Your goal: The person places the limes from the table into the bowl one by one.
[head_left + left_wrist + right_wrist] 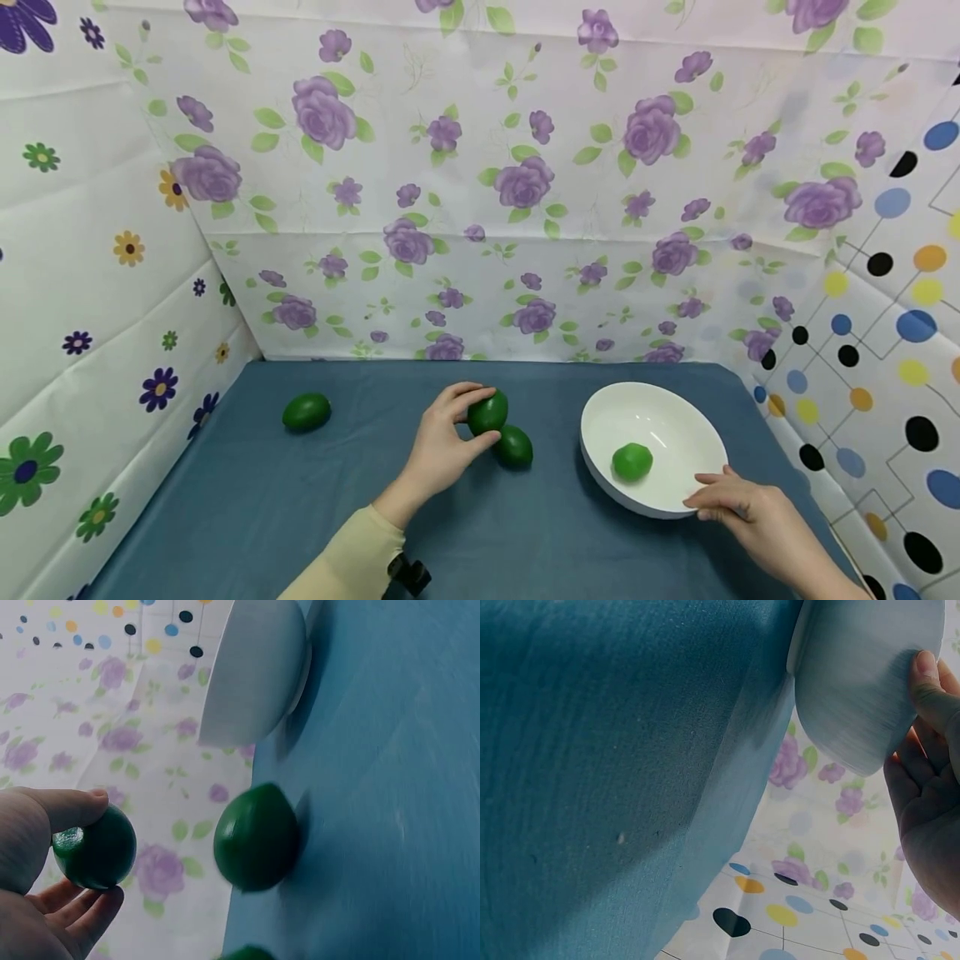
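Note:
My left hand (442, 442) holds a dark green lime (487, 412) between thumb and fingertips. In the left wrist view this lime (96, 847) is off the blue cloth. Just beside it in the head view, a second dark green lime (514, 448) lies on the cloth; its pointed end shows in the left wrist view. My right hand (757, 512) pinches the near right rim of a white bowl (682, 425), thumb outside the wall in the right wrist view. Inside the bowl sits a brighter green, roundish fruit (632, 462).
Another dark green lime (307, 412) lies at the left on the blue tablecloth (360, 500). Behind the table hangs a flowered sheet (465, 208). Patterned sheets also close off the left side and the dotted right side (885, 333).

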A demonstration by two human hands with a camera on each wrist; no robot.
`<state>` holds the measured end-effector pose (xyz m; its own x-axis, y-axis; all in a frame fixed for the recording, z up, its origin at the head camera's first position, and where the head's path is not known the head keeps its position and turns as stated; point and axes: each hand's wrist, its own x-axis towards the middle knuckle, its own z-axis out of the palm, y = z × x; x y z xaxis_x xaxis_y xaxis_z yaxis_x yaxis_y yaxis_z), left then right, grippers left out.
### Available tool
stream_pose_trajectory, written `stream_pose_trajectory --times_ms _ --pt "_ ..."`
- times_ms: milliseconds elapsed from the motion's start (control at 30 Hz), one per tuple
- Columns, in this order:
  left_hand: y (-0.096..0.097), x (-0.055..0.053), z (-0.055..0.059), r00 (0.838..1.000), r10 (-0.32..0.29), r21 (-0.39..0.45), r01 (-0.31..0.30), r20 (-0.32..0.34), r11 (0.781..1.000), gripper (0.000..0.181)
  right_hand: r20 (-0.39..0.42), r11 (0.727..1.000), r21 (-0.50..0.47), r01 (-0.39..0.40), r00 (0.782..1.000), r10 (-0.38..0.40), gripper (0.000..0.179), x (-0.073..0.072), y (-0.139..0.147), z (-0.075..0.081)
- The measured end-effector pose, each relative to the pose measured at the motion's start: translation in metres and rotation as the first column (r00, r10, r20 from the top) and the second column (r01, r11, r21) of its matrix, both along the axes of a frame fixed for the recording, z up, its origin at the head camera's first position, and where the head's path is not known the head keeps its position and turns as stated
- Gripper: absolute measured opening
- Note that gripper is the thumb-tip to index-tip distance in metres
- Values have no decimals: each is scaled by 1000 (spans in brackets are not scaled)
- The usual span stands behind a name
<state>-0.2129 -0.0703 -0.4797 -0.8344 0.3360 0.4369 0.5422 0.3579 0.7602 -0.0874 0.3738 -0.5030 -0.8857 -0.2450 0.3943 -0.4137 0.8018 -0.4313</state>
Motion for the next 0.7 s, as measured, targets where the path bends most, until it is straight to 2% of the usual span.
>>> stream_pose_trajectory --times_ms 167,400,700 --pt "22 3 -2 998 -64 1 64 3 998 57 8 1000 4 4 1000 -4 45 0 0 0" --pt "51 9 0 994 -100 -27 101 53 994 57 14 1000 -1 -2 1000 2 46 0 0 0" --pt "85 14 1 987 -156 -62 159 46 985 56 15 1000 11 17 1000 -17 47 0 3 0"
